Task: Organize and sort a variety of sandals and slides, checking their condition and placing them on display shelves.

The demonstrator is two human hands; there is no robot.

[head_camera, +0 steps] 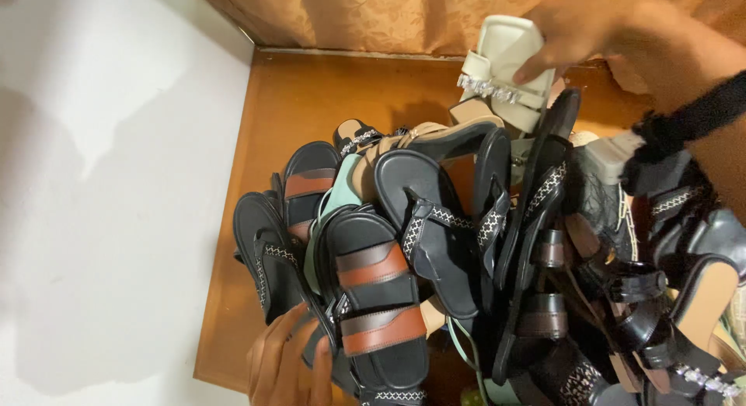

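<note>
Cream sandal (507, 68) pinched by right fingers (544, 60).

- A heap of sandals (482, 266) lies on a shelf (311, 95), filling its middle and the 3 o'clock side.
- A wall (101, 181) stands at 9 o'clock of the shelf; a curtain (373, 13) hangs at 12.
- The right hand (583, 29) rests on a slide (505, 68) atop the heap at 1 o'clock.
- The left hand (284, 363) touches the heap's edge at 7 o'clock, just beside a strapped sandal (377, 297).
</note>
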